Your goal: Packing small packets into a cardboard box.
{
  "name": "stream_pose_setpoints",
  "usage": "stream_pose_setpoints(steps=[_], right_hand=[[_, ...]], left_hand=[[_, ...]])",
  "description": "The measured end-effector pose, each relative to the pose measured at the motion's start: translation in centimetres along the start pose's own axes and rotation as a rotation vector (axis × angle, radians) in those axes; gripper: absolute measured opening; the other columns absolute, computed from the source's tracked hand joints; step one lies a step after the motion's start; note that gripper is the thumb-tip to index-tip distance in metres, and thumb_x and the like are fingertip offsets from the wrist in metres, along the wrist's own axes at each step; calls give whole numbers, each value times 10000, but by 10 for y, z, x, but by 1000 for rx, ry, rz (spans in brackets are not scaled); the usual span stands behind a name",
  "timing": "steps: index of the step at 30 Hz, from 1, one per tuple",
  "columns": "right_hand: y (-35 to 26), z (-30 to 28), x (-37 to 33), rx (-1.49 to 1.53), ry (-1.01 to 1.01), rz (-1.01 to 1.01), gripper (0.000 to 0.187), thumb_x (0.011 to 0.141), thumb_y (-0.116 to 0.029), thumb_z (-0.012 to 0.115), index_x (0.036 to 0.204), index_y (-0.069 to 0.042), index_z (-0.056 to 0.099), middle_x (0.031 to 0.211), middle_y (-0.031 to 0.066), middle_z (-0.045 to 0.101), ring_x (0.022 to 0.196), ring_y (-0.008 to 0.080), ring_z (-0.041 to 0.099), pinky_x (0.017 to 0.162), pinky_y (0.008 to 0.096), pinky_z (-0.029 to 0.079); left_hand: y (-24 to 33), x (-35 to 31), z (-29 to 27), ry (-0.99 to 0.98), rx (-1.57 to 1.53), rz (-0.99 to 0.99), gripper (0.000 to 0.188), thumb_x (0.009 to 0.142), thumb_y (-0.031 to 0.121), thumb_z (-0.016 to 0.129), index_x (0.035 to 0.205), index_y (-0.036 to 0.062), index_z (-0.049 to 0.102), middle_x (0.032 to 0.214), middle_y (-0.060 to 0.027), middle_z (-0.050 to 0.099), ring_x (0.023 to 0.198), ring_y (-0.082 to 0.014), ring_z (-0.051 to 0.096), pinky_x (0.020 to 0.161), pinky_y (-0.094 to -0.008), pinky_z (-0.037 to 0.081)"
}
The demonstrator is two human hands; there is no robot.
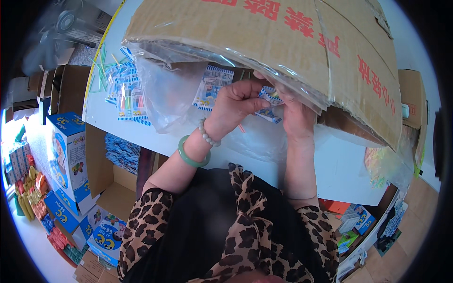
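Observation:
Just under the front edge of a large cardboard box (264,35) lying on its side, my two hands meet at a small blue-and-white printed packet (268,114). My left hand (240,99), with a bead bracelet and a green bangle at its wrist, pinches the packet's left side between thumb and fingers. From the other side my right hand (297,113) grips it, its fingertips partly hidden by the box's plastic liner. A similar flat packet (213,87) lies left of my left hand, at the box opening. Clear plastic sheeting (172,96) hangs from the box mouth.
More packets (130,94) are heaped on the white table (106,122) at the left, beside loose green straws (100,70). An open carton (115,188) with blue packets stands below the left edge. Blue printed boxes (71,155) are stacked farther left. A bag of coloured straws (380,165) lies right.

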State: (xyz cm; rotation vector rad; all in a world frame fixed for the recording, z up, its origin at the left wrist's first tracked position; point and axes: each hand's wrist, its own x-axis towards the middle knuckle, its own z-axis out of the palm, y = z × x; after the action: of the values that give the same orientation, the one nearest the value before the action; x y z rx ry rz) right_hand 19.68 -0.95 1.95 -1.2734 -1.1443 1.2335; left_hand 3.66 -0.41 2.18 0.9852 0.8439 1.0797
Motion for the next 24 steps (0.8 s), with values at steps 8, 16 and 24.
stream_pose_setpoints(steps=[8,16,24], right_hand=[[70,-35,2,-656,92,-193,286,894,-196,478,1132,-55,554,1103,118,581,1055,215,537,913,347,420],[58,-50,19,-951,169,-232,580,838,-465,504,1304,-126,435,1340,138,415,1250,319,370,1038,478,295],[63,-93,26,-1505,348,-733,691,814,-534,515,1365,-147,358,1388,105,363,1285,303,322,1058,472,262]], left_hand=[[-18,11,9,73,360,441,201,751,-75,654,917,12,581,720,2,574,645,-42,520,578,-219,455],[-101,41,-15,-194,389,143,164,859,122,518,985,55,599,943,-86,620,936,-211,566,824,-363,446],[-59,40,-26,-147,993,444,264,767,39,525,1008,82,623,995,-134,625,964,-300,572,832,-394,460]])
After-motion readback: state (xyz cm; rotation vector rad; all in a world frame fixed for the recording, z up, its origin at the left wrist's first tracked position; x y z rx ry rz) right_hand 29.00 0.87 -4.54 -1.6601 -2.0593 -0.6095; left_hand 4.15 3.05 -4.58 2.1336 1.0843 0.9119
